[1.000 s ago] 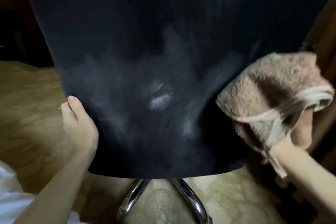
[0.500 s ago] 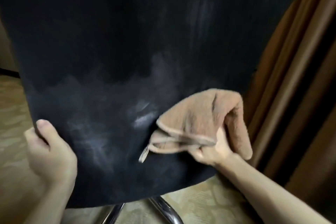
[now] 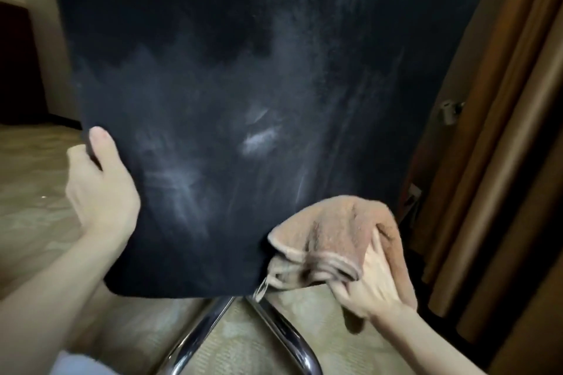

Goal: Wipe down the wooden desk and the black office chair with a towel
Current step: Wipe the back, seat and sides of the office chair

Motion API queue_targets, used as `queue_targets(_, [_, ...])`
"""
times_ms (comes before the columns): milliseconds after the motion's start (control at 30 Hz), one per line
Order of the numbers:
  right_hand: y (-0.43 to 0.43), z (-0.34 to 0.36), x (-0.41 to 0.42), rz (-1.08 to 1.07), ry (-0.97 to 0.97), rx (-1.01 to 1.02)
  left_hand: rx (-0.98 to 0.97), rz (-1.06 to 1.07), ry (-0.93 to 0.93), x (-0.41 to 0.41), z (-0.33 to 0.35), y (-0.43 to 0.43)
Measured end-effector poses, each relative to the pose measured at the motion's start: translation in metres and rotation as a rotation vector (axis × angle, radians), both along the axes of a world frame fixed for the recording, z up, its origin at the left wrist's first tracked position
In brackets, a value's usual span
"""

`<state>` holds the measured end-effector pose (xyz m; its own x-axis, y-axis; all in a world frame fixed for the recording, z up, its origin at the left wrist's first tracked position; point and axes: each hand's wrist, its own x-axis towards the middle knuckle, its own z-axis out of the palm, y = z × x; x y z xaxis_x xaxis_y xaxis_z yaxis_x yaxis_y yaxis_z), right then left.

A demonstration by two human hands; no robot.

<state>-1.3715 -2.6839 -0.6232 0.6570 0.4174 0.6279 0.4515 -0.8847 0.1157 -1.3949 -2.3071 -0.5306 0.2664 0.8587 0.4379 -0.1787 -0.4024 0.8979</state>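
While left hand, fingers hidden, grips the chair, right hand clutches the towel.

Both your hands are gripping, with bare forearms reaching in from the bottom corners.
Your left hand clamps the side edge of the chair back, thumb laid up the near face and fingers hidden behind it. Your right hand, its back toward you, curls its fingers into the towel, low on your right.
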Motion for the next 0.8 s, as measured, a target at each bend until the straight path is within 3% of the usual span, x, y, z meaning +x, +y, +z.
queue_targets(100, [-0.008, 0.039, 0.004, -0.056, 0.162, 0.113, -0.018, -0.102, 0.08, -0.022, 0.006, -0.013])
queue_targets(300, [-0.006, 0.161, 0.012, 0.087, -0.107, 0.181, 0.004, -0.238, 0.204, -0.052, 0.012, -0.036])
queue_targets(400, [0.001, 0.162, 0.012, 0.162, -0.166, 0.319, 0.058, -0.265, 0.183, -0.054, 0.011, -0.041])
queue_targets(533, [-0.015, 0.129, 0.027, 0.222, -0.115, 0.226, 0.129, -0.229, 0.19, -0.054, 0.013, -0.054])
queue_targets(600, [-0.024, 0.129, 0.043, 0.279, -0.221, 0.155, 0.13, -0.188, 0.184, -0.057, 0.014, -0.059])
queue_targets(700, [-0.034, 0.139, 0.08, 0.343, -0.538, 0.161, 0.138, -0.128, 0.194, -0.056, 0.013, -0.065])
queue_targets(800, [-0.037, 0.146, 0.104, 0.458, -0.658, 0.19, 0.139, -0.048, 0.152, -0.056, 0.02, -0.074])
